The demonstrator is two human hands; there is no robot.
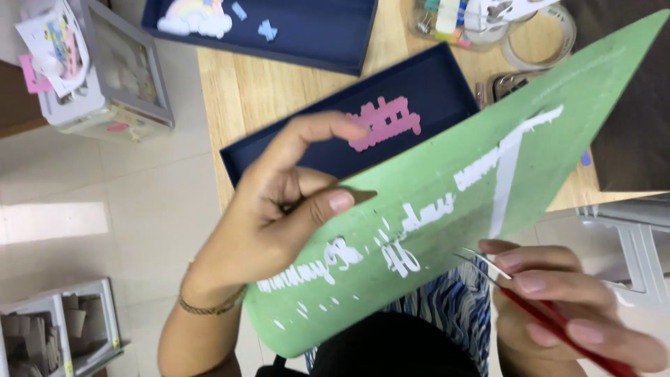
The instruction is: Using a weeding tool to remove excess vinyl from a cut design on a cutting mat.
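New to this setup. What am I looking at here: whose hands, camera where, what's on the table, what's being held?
There is no machine here: a person works with two bare hands, filmed by one camera worn on their head, looking down.

The left hand grips a green mat by its edge, held up and tilted; white cut-out lettering sticks to it. The right hand holds tweezers with red handles, their tips at the mat's lower edge.

Behind lies a wooden table with two shallow navy trays. The near tray holds a pink cut-out; the far tray holds a pastel rainbow cut-out. A roll of clear tape sits at the top right.
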